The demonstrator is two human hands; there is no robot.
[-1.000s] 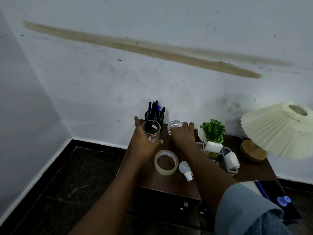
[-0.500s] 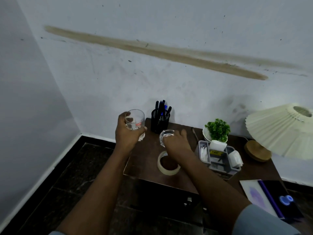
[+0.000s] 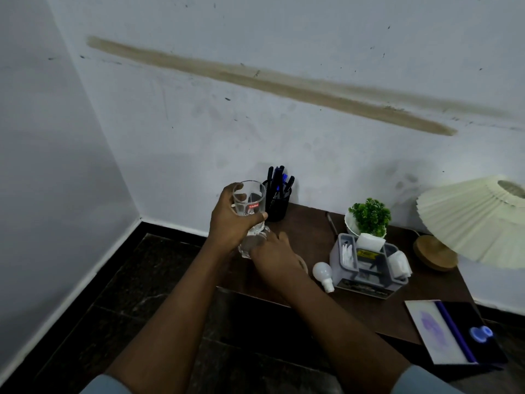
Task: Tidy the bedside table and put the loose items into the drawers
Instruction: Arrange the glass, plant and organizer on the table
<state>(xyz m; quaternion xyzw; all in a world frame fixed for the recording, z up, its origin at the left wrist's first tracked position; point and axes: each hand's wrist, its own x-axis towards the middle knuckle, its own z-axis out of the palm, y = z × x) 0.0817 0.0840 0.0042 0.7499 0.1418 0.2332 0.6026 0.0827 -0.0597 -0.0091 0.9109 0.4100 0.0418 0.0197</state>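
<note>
My left hand (image 3: 228,224) grips a clear drinking glass (image 3: 250,198) with a red label, held up at the left end of the dark wooden bedside table (image 3: 309,231). Just below it my right hand (image 3: 274,255) holds a small clear glass dish (image 3: 250,246) at the table's left edge, close under the drinking glass. A tape roll (image 3: 304,264) lies mostly hidden beneath my right hand. To its right a white light bulb (image 3: 322,273) lies on the table.
A black pen holder (image 3: 277,204) stands at the back left by the wall. A grey organizer (image 3: 366,268), a small potted plant (image 3: 369,216) and a pleated lamp (image 3: 468,223) fill the right side. A notebook and dark pad (image 3: 443,334) sit at front right.
My left hand lifted the drinking glass off the table and carried it left. My right hand brought the glass dish from the back of the table to the left edge, under the drinking glass.
</note>
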